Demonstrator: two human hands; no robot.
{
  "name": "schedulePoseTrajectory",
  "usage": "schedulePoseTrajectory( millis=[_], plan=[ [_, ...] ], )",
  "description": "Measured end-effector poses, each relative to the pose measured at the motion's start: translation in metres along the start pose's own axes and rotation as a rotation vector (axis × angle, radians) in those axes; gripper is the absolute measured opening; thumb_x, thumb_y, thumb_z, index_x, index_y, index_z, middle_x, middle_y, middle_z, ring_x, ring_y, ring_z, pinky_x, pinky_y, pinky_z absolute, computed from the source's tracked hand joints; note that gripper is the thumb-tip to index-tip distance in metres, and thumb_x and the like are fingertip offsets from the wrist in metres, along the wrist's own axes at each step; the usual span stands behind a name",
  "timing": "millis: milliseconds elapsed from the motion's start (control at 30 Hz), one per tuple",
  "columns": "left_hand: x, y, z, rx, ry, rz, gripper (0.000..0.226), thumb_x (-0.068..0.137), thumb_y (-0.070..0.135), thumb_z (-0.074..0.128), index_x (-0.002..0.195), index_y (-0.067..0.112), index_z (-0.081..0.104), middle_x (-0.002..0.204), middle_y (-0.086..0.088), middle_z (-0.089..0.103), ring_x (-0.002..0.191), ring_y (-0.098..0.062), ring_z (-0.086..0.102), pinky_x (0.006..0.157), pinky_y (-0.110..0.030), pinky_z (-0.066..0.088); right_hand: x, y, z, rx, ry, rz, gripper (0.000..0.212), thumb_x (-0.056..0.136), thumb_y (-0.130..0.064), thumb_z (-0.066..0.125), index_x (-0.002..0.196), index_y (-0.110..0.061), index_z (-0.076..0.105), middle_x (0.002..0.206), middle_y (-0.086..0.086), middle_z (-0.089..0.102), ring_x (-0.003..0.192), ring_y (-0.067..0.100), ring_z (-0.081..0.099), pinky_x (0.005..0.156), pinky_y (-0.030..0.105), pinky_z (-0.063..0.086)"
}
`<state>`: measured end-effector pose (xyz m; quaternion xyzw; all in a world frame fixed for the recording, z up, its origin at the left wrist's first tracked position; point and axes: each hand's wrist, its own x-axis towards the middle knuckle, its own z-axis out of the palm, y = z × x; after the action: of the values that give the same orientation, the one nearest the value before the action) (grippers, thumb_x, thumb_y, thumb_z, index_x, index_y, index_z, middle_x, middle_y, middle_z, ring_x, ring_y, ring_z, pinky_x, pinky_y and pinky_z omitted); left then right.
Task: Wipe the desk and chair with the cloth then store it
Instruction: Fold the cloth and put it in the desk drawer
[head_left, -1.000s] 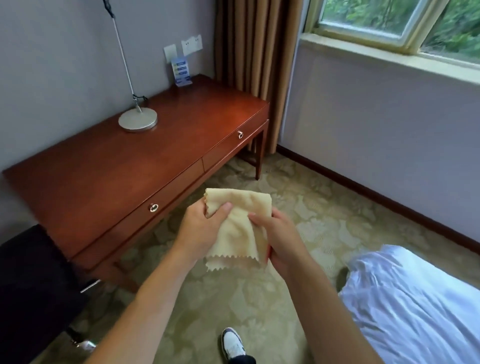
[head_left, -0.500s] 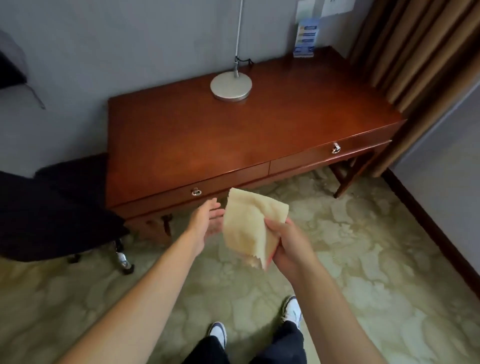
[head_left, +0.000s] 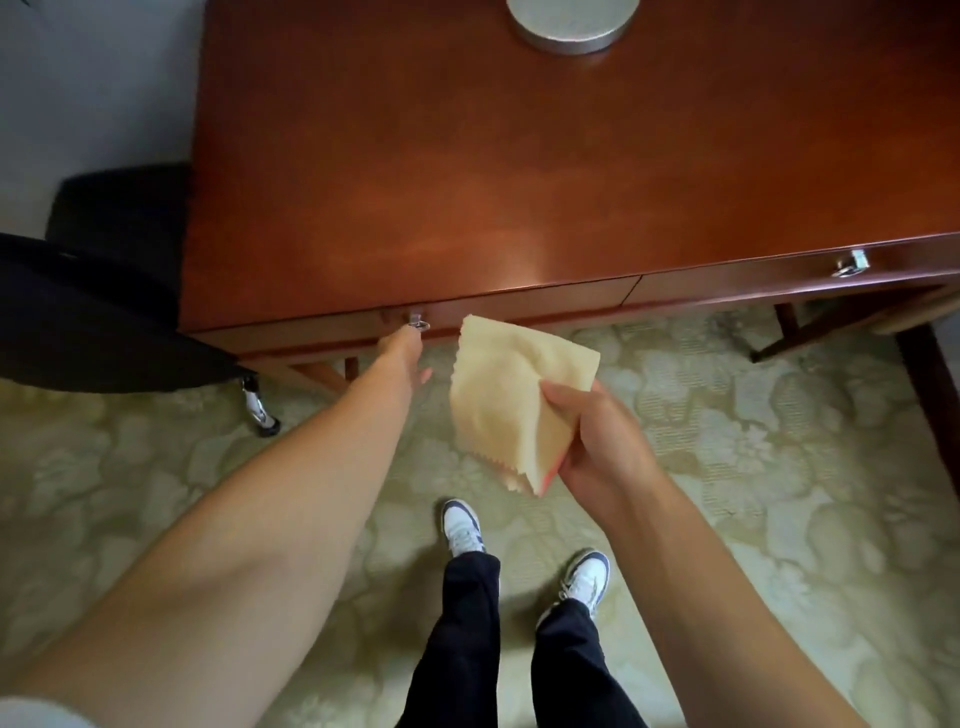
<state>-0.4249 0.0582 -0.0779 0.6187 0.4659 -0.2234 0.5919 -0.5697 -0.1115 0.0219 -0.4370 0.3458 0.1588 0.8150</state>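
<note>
A folded pale yellow cloth (head_left: 511, 400) is held upright in my right hand (head_left: 597, 441), in front of the red-brown wooden desk (head_left: 467, 171). My left hand (head_left: 402, 358) reaches to the left drawer's small metal ring pull (head_left: 418, 323); its fingertips are at the ring, and whether they grip it is hidden by the hand itself. The left drawer looks closed. A black chair (head_left: 98, 301) stands at the desk's left end.
A round silver lamp base (head_left: 571, 23) sits at the back of the desk. A second drawer pull (head_left: 849, 266) is at the right. Desk legs (head_left: 930, 395) stand at the right. My two feet in white shoes (head_left: 462, 527) are on the patterned carpet.
I have stepped closer and the view has tilted down. My left hand let go of the cloth and reached forward to the left drawer pull. My right hand keeps the cloth.
</note>
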Motion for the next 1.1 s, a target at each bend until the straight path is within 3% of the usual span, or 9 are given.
schedulePoseTrajectory(
  millis=[100,167,300,500,633,767,867,1000,1100],
  plan=[
    [0.030,0.002,-0.005,-0.011,-0.053,0.021,0.044,0.099,0.012,0.048,0.143,0.006,0.044,0.147,-0.013,0.049,0.129,-0.027,0.054,0.099,-0.037,0.050,0.019,0.004,0.011,0.010,0.022,0.025,0.024,0.098,-0.004,0.047,0.111,-0.014,0.065,0.099,0.006,0.076,0.088,0.021,0.072,0.084,0.047,0.048],
    [0.039,-0.004,-0.010,-0.036,-0.086,0.029,0.033,0.100,0.010,0.050,0.133,0.007,0.053,0.131,-0.012,0.061,0.100,-0.017,0.066,0.077,-0.025,0.054,0.027,0.005,0.022,-0.012,0.018,0.049,0.025,0.098,-0.005,0.047,0.115,-0.013,0.064,0.103,0.007,0.075,0.091,0.023,0.072,0.086,0.049,0.048],
    [0.047,-0.014,-0.017,-0.128,-0.090,0.073,0.012,0.096,0.009,0.055,0.106,0.016,0.054,0.057,0.005,0.060,0.038,-0.002,0.050,0.037,-0.018,0.037,0.047,0.009,0.050,-0.037,0.008,0.092,0.028,0.099,-0.005,0.045,0.119,-0.014,0.062,0.106,0.006,0.075,0.099,0.024,0.070,0.096,0.050,0.050],
    [0.042,-0.016,-0.033,-0.166,-0.269,0.043,0.023,0.099,0.016,0.055,0.077,0.018,0.059,0.067,-0.001,0.060,0.062,-0.016,0.055,0.068,-0.031,0.041,0.064,0.011,0.082,-0.019,0.041,0.139,0.033,0.097,-0.004,0.047,0.127,-0.007,0.059,0.112,0.009,0.074,0.103,0.025,0.071,0.095,0.048,0.053],
    [0.041,-0.010,-0.039,-0.238,-0.291,-0.116,0.038,0.103,0.019,0.043,0.073,0.016,0.066,0.081,-0.007,0.060,0.074,-0.025,0.056,0.066,-0.030,0.047,0.070,0.010,0.096,-0.037,0.029,0.151,0.037,0.096,-0.004,0.047,0.132,-0.006,0.056,0.119,0.012,0.071,0.108,0.028,0.069,0.089,0.045,0.056],
    [0.025,-0.012,-0.042,-0.254,-0.336,-0.173,0.030,0.107,0.019,0.034,0.083,0.017,0.053,0.064,0.002,0.067,0.068,-0.016,0.058,0.055,-0.022,0.053,0.077,0.011,0.105,-0.077,0.053,0.164,0.041,0.094,-0.005,0.050,0.134,-0.004,0.054,0.121,0.015,0.069,0.109,0.030,0.068,0.083,0.046,0.058],
    [0.016,-0.031,-0.046,-0.222,-0.295,-0.148,0.031,0.105,0.015,0.037,0.082,0.011,0.057,0.073,-0.009,0.069,0.078,-0.026,0.063,0.078,-0.034,0.058,0.080,0.007,0.110,-0.115,0.051,0.171,0.038,0.094,-0.003,0.050,0.131,-0.003,0.056,0.118,0.014,0.070,0.105,0.029,0.070,0.079,0.043,0.059],
    [-0.008,-0.074,-0.063,0.108,-0.278,-0.151,0.027,0.099,0.011,0.044,0.076,0.010,0.057,0.073,-0.005,0.066,0.054,-0.013,0.064,0.061,-0.020,0.049,0.087,0.001,0.116,-0.183,0.050,0.135,0.033,0.093,-0.001,0.052,0.124,-0.001,0.061,0.111,0.014,0.073,0.098,0.028,0.072,0.082,0.043,0.059],
    [-0.023,-0.105,-0.079,0.184,-0.359,-0.248,0.023,0.097,0.021,0.051,0.078,0.013,0.060,0.085,-0.005,0.070,0.073,-0.015,0.068,0.071,-0.019,0.048,0.091,0.007,0.115,-0.273,0.080,0.175,0.021,0.092,-0.001,0.055,0.110,-0.006,0.065,0.097,0.009,0.076,0.087,0.026,0.074,0.078,0.045,0.060]
  ],
)
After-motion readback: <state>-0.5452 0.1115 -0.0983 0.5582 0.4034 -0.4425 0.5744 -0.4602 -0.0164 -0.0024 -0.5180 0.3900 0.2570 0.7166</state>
